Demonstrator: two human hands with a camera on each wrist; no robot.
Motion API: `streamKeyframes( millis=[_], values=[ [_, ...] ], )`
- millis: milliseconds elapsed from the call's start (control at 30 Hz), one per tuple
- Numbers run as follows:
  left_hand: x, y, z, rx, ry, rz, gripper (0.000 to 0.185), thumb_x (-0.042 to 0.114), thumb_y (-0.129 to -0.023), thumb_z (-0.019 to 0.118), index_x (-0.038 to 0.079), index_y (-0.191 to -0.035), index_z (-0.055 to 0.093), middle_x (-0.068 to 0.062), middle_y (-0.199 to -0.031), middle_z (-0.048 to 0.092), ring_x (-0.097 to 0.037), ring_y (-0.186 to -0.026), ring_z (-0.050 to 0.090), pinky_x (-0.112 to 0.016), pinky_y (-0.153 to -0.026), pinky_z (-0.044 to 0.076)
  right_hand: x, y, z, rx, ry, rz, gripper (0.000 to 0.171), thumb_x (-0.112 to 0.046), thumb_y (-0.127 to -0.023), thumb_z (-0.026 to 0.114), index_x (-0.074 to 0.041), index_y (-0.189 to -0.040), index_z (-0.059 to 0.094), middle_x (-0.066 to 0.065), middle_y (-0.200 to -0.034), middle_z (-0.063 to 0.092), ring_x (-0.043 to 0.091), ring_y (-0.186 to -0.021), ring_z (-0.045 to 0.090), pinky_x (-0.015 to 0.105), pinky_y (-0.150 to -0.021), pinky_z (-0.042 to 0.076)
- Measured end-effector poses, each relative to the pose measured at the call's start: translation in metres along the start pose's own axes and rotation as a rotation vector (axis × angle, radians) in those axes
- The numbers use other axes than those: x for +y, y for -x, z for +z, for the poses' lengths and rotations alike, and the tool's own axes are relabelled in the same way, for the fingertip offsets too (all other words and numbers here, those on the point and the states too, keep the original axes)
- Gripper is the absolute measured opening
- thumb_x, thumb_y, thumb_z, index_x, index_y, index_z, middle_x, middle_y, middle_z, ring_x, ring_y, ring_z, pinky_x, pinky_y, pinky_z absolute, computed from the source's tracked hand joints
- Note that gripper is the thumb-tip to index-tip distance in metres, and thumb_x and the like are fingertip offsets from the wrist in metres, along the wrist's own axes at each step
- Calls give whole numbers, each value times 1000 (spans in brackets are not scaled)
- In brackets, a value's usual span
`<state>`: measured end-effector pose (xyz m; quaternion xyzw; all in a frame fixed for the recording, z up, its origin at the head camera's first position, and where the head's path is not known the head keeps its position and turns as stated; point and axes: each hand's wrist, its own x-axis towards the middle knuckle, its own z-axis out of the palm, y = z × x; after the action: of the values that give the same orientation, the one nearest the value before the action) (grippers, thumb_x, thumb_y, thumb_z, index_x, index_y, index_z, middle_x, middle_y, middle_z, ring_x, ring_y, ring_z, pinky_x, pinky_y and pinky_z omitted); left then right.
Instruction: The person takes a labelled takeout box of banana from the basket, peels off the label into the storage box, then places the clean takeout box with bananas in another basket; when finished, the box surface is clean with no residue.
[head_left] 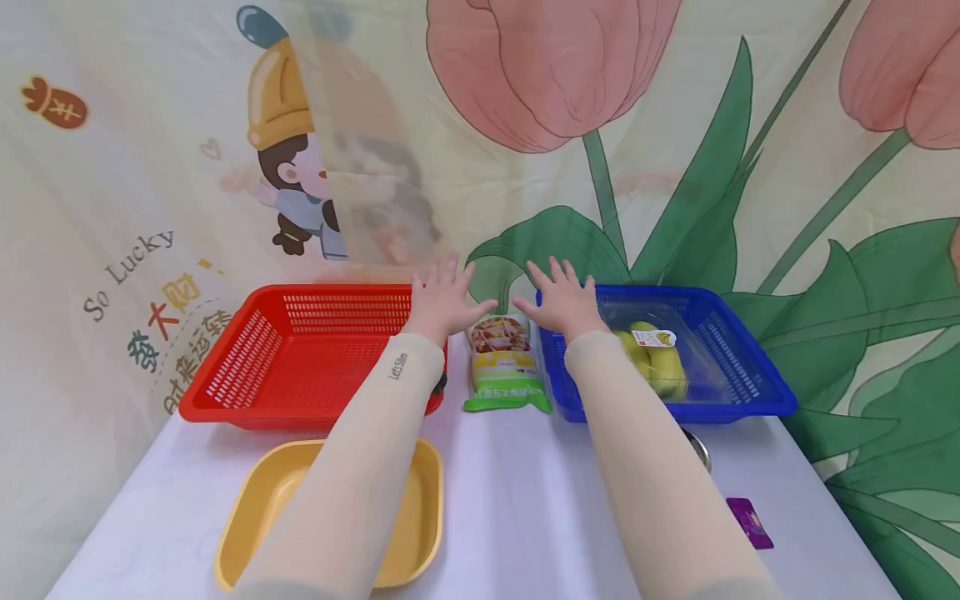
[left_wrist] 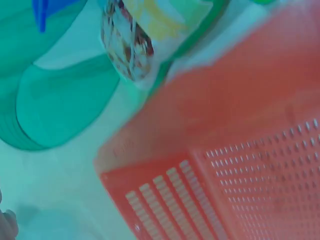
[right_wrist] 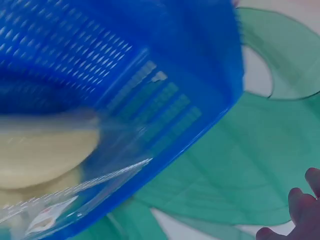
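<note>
Hands out front, both of them, and neither holds anything. Left hand (head_left: 442, 302) hovers flat with fingers fanned wide above the near-right corner of the red basket (head_left: 300, 354); right hand (head_left: 561, 302) mirrors it, fingers spread, above the left rim of the blue basket (head_left: 738, 367). Whether either palm actually touches a rim, I cannot tell from the head view; the wrist views are blurred and show only basket mesh and a few fingertips (right_wrist: 300, 215).

Between the two baskets lies the snack packet (head_left: 504, 362), flat on the table (head_left: 525, 500), at about six o'clock from the gap between the hands. Wrapped bananas (head_left: 654, 358) sit inside the blue basket, at four o'clock from the right hand. A yellow tray (head_left: 408, 533) rests near the front edge under the left sleeve.

My read: the packet looks the closest candidate, so the best approach is to drop one hand straight down, pinch the bag's upper edge rather than its slick middle, and lift clear of both rims.
</note>
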<state>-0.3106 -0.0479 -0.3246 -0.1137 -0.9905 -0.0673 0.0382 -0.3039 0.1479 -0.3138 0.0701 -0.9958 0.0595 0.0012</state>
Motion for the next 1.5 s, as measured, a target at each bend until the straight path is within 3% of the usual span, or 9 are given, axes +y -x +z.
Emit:
streamKeyframes(
  millis=[267,467,767,933,1167,1500],
  values=[
    [40,9,2,-63,39,77,78,72,-83,26,29,-147,9,-4,-155,-1,-34,-141,2,-59,-109,7,55,23,-5,8,-20,67,76,-62,-87,35,-23,-147,10,19,-152,6,40,-139,3,67,-104,6],
    [67,17,13,-107,64,163,79,73,-82,25,30,-147,9,-3,-155,-2,-34,-141,3,-59,-109,5,93,43,-10,0,-42,141,79,-63,-87,35,-20,-147,9,24,-150,7,44,-137,2,69,-102,4],
    [91,25,30,-148,127,200,80,74,-81,29,30,-146,11,0,-155,-3,-34,-140,0,-60,-109,3,138,64,-13,-24,-53,194,86,-71,-83,28,-19,-147,5,25,-150,5,48,-135,0,70,-101,5],
    [107,33,47,-162,123,195,80,74,-81,28,31,-146,11,0,-155,-1,-34,-140,6,-60,-109,8,159,83,-12,-55,-84,210,87,-70,-84,29,-16,-147,3,26,-149,2,48,-135,-1,71,-99,4],
    [120,49,71,-199,153,196,80,74,-81,30,30,-146,13,-1,-155,1,-34,-140,7,-60,-108,12,182,104,7,-68,-112,191,88,-66,-85,35,-11,-147,5,30,-148,5,53,-132,4,72,-97,10],
    [129,61,85,-158,150,200,83,75,-80,32,28,-146,16,-4,-154,-3,-35,-140,3,-58,-110,8,197,117,31,-69,-293,172,88,-59,-87,42,-7,-146,1,31,-148,2,52,-133,2,70,-100,10]
  ],
)
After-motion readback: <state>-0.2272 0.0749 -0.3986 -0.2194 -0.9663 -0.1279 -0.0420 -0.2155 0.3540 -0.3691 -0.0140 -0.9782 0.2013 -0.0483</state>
